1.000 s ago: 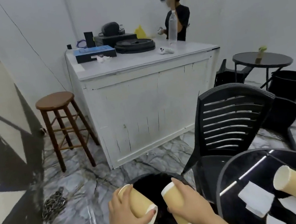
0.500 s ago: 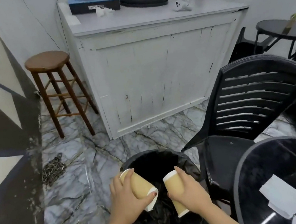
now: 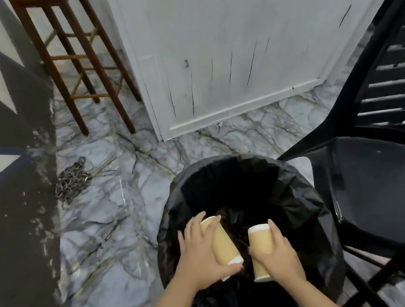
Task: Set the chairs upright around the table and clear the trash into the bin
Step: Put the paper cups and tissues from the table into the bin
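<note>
Both hands, left [image 3: 202,261] and right [image 3: 279,254], each grip a paper cup [image 3: 221,245] directly above the bin [image 3: 304,190] mouth; cup axes near-upright.

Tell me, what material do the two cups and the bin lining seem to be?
The two cups look like matte tan paper with white rims, one in each hand. The bin lining looks like thin black plastic film, since it is glossy and wrinkled.
</note>
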Demonstrator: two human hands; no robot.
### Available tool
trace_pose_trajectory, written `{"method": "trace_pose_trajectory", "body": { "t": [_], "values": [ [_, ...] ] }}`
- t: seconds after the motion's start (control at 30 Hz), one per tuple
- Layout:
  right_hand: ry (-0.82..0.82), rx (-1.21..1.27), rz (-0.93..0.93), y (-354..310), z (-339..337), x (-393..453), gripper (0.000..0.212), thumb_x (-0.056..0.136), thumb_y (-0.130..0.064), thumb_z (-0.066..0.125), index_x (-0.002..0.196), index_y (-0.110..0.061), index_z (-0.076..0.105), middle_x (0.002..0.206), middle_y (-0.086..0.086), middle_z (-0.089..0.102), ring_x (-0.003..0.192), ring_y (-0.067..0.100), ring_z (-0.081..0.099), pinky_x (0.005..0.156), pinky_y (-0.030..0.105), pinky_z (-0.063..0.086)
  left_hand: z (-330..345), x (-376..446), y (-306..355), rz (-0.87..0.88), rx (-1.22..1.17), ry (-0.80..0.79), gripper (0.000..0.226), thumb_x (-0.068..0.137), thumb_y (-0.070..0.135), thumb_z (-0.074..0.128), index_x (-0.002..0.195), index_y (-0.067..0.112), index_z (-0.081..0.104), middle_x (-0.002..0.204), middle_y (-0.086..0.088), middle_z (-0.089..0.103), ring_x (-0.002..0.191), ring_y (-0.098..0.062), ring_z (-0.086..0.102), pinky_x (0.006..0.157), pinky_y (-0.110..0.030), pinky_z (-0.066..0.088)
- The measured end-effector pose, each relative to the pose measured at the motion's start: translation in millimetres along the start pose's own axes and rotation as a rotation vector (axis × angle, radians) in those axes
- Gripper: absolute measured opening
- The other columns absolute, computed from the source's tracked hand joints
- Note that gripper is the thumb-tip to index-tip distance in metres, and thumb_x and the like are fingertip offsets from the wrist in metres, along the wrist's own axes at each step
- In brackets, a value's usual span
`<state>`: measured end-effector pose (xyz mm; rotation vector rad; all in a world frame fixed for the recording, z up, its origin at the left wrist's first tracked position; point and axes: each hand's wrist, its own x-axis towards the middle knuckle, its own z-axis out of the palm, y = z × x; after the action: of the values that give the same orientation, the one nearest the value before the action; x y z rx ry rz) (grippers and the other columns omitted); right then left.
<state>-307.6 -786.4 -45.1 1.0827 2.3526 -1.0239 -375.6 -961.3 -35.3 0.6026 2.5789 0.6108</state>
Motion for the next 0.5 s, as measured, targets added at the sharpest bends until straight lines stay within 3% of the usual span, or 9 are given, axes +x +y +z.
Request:
{"method": "trace_pose_trajectory", "body": {
  "t": [0.07, 0.13, 0.33, 0.5],
  "values": [
    [0.02, -0.095, 0.007, 5.1, 11.5, 10.0, 0.093, 0.073, -0.071, 0.049, 0.143, -0.044, -0.006, 0.157, -0.002, 0.005, 0.141, 0.029, 0.012, 0.106, 0.058, 0.02, 12.9, 3.6, -8.8, -0.014, 0.028, -0.053, 0.126, 0.038, 0.091, 0.05, 0.139, 0.049, -0.013, 0.145, 0.012, -0.036, 0.133, -0.018, -0.038, 0.106, -0.054, -0.022],
    [0.02, -0.156, 0.003, 8.1, 16.4, 13.6, 0.09, 0.075, -0.074, 0.041, 0.142, -0.045, -0.011, 0.157, -0.003, -0.013, 0.143, 0.027, -0.01, 0.111, 0.059, 0.006, 20.3, 3.1, -14.4, -0.043, 0.016, -0.095, 0.125, 0.04, 0.092, 0.045, 0.137, 0.048, -0.02, 0.141, 0.01, -0.045, 0.13, -0.018, -0.043, 0.104, -0.053, -0.024],
    [-0.016, -0.121, -0.054, -0.5, -5.0, -9.3, 0.085, 0.081, -0.066, 0.043, 0.141, -0.045, -0.013, 0.156, -0.003, -0.018, 0.143, 0.026, -0.016, 0.112, 0.057, 0.003, -1.3, -12.7, 0.3, -0.076, -0.043, -0.096, 0.112, 0.054, 0.091, 0.038, 0.14, 0.043, -0.017, 0.144, 0.008, -0.041, 0.131, -0.014, -0.04, 0.11, -0.045, -0.021],
    [0.028, -0.045, -0.154, -34.1, -59.7, -42.3, 0.084, 0.082, -0.059, 0.048, 0.142, -0.044, -0.009, 0.157, -0.006, -0.014, 0.143, 0.022, -0.013, 0.113, 0.055, 0.005, -63.0, -12.8, 46.2, 0.023, -0.044, -0.03, 0.103, 0.055, 0.091, 0.027, 0.136, 0.048, -0.019, 0.143, 0.012, -0.038, 0.132, -0.01, -0.036, 0.109, -0.039, -0.019]
  ]
}}
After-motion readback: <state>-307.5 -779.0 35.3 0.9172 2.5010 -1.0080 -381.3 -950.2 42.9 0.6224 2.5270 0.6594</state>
